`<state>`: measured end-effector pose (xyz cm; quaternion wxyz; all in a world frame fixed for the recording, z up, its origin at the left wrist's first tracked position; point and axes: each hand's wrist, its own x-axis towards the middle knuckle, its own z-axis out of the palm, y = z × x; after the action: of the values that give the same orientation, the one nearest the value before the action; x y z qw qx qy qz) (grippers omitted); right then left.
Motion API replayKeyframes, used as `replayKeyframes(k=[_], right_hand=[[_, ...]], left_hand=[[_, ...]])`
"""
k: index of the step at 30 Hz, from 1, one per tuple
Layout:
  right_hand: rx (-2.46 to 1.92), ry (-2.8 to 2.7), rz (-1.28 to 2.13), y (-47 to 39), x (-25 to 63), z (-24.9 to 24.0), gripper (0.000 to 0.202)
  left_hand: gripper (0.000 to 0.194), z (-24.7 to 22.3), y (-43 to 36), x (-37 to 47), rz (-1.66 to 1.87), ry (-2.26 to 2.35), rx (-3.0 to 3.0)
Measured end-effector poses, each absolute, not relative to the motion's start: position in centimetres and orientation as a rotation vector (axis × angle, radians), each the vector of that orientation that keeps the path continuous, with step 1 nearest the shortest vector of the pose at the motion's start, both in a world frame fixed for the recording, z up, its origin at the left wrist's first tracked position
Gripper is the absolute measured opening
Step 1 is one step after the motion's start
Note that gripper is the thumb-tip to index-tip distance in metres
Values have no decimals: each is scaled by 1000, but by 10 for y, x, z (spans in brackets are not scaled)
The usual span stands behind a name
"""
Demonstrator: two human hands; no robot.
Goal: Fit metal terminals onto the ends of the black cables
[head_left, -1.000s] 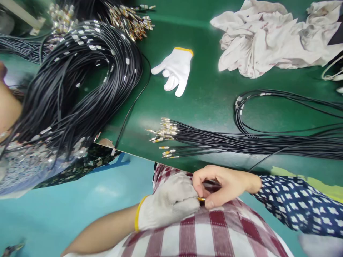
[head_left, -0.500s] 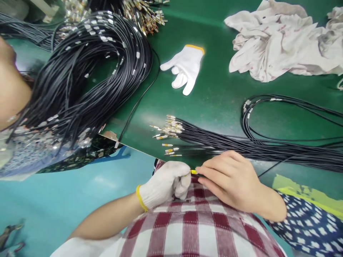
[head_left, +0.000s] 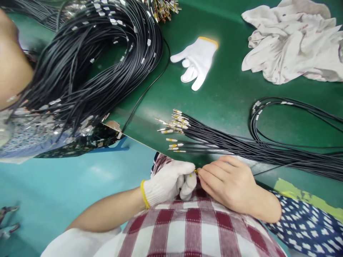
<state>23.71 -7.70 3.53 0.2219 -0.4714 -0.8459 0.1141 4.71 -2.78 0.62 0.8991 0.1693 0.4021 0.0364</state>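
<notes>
My left hand (head_left: 171,182), in a white glove with a yellow cuff, is closed in a pinch on a small yellow cable end (head_left: 195,171) at the table's near edge. Bare, my right hand (head_left: 227,182) pinches the same piece from the right, its fingertips close to the gloved ones. Most of the piece is hidden between the fingers. Just beyond my hands lies a bundle of black cables (head_left: 227,141), with white and yellow tips pointing left. A thin cable runs from near my right hand toward this bundle.
A large coil of black cables (head_left: 144,71) lies at the left, beside another person's arm (head_left: 13,64). An unworn white glove (head_left: 199,59), crumpled cloth (head_left: 294,46) and a cable loop (head_left: 253,121) rest on the green table (head_left: 214,103).
The yellow piece shows less between my hands, whose fingertips are closer together. The view has shifted, so the table items appear farther right.
</notes>
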Motion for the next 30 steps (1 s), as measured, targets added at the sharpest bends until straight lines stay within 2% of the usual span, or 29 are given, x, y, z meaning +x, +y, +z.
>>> replayKeyframes(k=[18, 30], right_hand=[[-1340, -2304, 420, -79, 237, 37, 24], [-1356, -2175, 736, -71, 240, 37, 21]], left_hand=[[48, 5, -37, 45, 149, 740, 290], [47, 16, -32, 44, 149, 784, 350]])
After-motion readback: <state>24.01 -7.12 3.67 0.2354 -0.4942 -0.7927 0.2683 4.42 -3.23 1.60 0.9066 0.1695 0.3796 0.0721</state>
